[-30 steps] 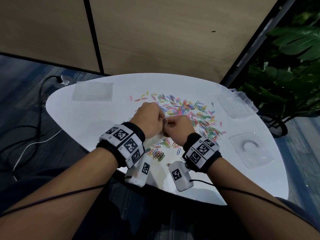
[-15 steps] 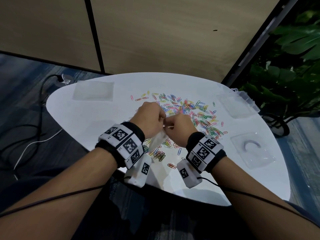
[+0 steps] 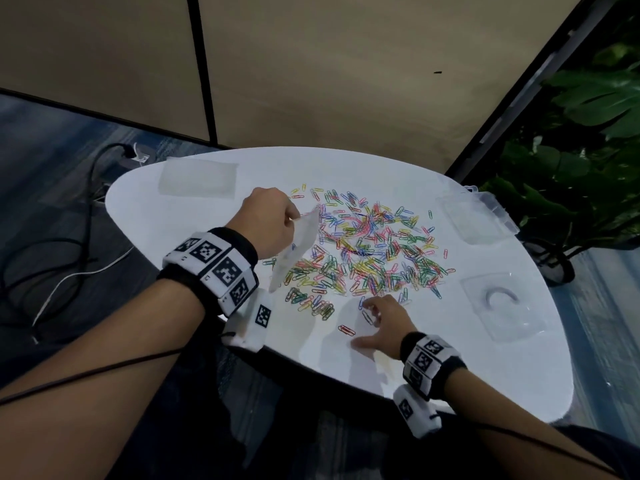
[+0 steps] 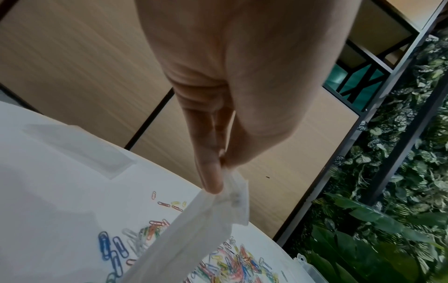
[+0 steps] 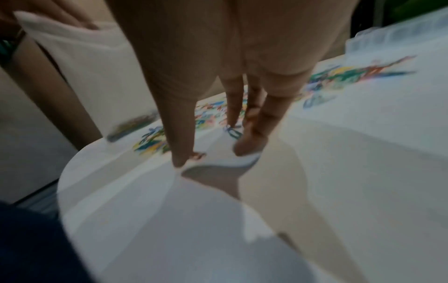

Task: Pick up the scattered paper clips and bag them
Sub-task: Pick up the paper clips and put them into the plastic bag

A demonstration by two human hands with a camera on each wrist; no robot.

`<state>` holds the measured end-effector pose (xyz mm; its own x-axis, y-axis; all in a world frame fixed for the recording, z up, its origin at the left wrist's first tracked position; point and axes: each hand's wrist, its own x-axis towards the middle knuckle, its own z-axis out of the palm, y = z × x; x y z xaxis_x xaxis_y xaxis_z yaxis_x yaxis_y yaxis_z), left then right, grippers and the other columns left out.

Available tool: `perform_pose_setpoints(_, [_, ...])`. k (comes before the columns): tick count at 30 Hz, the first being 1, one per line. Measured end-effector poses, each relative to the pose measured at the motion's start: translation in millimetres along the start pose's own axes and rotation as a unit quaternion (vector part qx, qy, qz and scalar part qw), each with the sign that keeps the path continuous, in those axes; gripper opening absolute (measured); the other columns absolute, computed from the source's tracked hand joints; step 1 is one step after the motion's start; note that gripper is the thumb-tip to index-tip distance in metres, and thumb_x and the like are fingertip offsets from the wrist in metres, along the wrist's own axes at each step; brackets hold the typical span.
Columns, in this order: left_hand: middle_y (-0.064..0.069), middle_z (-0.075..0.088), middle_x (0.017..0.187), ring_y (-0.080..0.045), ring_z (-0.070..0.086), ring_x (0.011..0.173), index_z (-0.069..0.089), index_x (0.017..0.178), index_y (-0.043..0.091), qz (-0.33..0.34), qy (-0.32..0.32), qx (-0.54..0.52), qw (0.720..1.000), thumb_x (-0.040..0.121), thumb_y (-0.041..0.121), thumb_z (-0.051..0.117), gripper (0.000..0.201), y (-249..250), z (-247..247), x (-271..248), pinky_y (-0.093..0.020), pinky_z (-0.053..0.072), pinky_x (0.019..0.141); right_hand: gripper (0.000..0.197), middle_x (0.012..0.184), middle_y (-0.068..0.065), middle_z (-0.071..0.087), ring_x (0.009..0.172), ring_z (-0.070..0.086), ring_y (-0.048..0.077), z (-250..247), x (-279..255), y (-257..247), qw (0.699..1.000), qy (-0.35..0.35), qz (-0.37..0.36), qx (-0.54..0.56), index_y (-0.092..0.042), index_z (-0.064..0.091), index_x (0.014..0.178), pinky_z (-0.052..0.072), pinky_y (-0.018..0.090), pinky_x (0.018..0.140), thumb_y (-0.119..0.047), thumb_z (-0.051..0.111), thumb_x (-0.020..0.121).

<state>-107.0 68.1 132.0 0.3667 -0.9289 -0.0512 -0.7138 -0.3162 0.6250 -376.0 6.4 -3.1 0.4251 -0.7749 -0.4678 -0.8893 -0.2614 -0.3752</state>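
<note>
Many coloured paper clips [image 3: 367, 251] lie scattered across the middle of the white table [image 3: 450, 368]. My left hand [image 3: 294, 218] is raised over the pile's left edge and pinches the top of a clear plastic bag [image 3: 298, 247], which hangs down. In the left wrist view the thumb and fingers [image 4: 211, 178] pinch the bag's mouth [image 4: 232, 193]. My right hand [image 3: 363, 323] is low at the near side of the pile, fingers spread and touching the table by a few clips [image 3: 366, 315]. A red clip [image 3: 346, 330] lies just left of it. The right wrist view is blurred; its fingertips [image 5: 179, 159] touch the tabletop.
A flat clear bag [image 3: 199, 176] lies at the far left of the table. A clear plastic box [image 3: 474, 218] sits at the right edge, and a clear tray [image 3: 502, 306] holding a pale ring lies nearer. Plants [image 3: 571, 168] stand right; cables [image 3: 69, 244] lie on the floor left.
The hands were together at the pile's near edge. Now they are apart: the left has lifted the bag up and left, the right has dropped to the table near me.
</note>
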Motion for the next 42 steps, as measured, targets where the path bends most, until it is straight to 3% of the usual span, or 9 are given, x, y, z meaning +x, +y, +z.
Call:
perform_pose_setpoints(4, [-0.01,0.075,0.105,-0.027,0.069,0.099,0.078,0.108,0.01,-0.014,0.013,0.001,1.0,0.09,0.005,0.053,0.031,-12,-9,-2,-0.032,0.056,0.091,0.062,0.105,0.001,0.053,0.077,0.053,0.011,30,7,-24,0.993,0.059,-0.048,0.095,-0.014,0.059,0.119,0.042,0.008,0.064,-0.024,0.086,0.064])
perform_pose_setpoints(11, [-0.011,0.074,0.107,-0.029,0.07,0.095,0.078,0.108,0.01,-0.038,0.011,0.003,0.999,0.092,0.005,0.054,0.03,-34,-24,-2,-0.037,0.057,0.092,0.054,0.143,0.011,0.039,0.11,0.054,0.027,48,42,-64,0.974,0.091,-0.202,-0.055,-0.025,0.049,0.139,0.049,0.039,0.099,-0.009,0.061,0.089])
perform_pose_setpoints(14, [-0.012,0.073,0.105,-0.03,0.071,0.09,0.077,0.109,0.01,-0.048,0.014,0.008,0.999,0.092,0.005,0.055,0.028,-41,-29,-3,-0.037,0.057,0.091,0.064,0.15,0.012,0.037,0.105,0.055,0.032,61,54,-67,0.928,0.092,-0.303,-0.198,-0.033,0.044,0.136,0.057,0.042,0.078,-0.003,0.067,0.085])
perform_pose_setpoints(17, [-0.012,0.073,0.105,-0.03,0.07,0.092,0.077,0.108,0.01,-0.05,0.015,0.013,0.999,0.093,0.005,0.055,0.028,-46,-31,-4,-0.037,0.057,0.092,0.037,0.122,0.015,0.061,0.093,0.06,0.034,57,55,-72,0.917,0.096,-0.323,-0.214,-0.016,0.064,0.118,0.057,0.04,0.071,-0.002,0.068,0.083])
perform_pose_setpoints(22, [-0.01,0.074,0.107,-0.028,0.07,0.095,0.077,0.111,0.011,-0.051,0.009,0.02,0.998,0.093,0.006,0.055,0.029,-46,-28,-3,-0.037,0.056,0.095,0.018,0.093,0.009,0.065,0.086,0.062,0.027,31,56,-70,0.948,0.081,-0.247,-0.184,-0.006,0.073,0.093,0.049,0.03,0.075,-0.012,0.056,0.095])
perform_pose_setpoints(27, [-0.011,0.074,0.099,-0.029,0.069,0.091,0.079,0.104,0.012,-0.044,-0.016,0.018,0.999,0.089,0.004,0.054,0.031,-42,-20,-2,-0.037,0.058,0.09,0.01,0.075,-0.002,0.068,0.066,0.06,0.011,-11,54,-61,0.986,0.137,-0.045,0.082,-0.013,0.078,0.091,0.042,0.01,0.06,-0.013,0.07,0.087])
perform_pose_setpoints(32, [-0.01,0.074,0.104,-0.028,0.07,0.095,0.078,0.107,0.01,-0.033,-0.031,0.017,0.999,0.089,0.005,0.055,0.029,-32,-8,0,-0.035,0.057,0.09,0.015,0.085,0.007,0.077,0.082,0.074,0.02,-53,52,-73,0.905,0.113,0.007,0.411,-0.008,0.076,0.095,0.059,0.035,0.086,-0.008,0.077,0.08])
perform_pose_setpoints(37, [-0.011,0.072,0.111,-0.029,0.071,0.096,0.076,0.11,0.009,-0.03,-0.045,0.014,0.998,0.089,0.005,0.054,0.03,-21,7,6,-0.034,0.057,0.091,0.022,0.092,0.017,0.074,0.085,0.073,0.024,-73,34,-116,0.759,0.008,-0.057,0.649,0.01,0.068,0.104,0.058,0.025,0.079,0.004,0.069,0.083])
perform_pose_setpoints(42, [-0.005,0.07,0.089,-0.029,0.07,0.093,0.077,0.091,0.011,-0.024,-0.065,0.009,0.998,0.084,0.006,0.056,0.024,-10,22,8,-0.028,0.054,0.081,0.011,0.086,0.019,0.071,0.076,0.072,0.02,-51,25,-139,0.741,-0.033,-0.017,0.671,0.012,0.066,0.096,0.059,0.022,0.072,0.009,0.063,0.085])
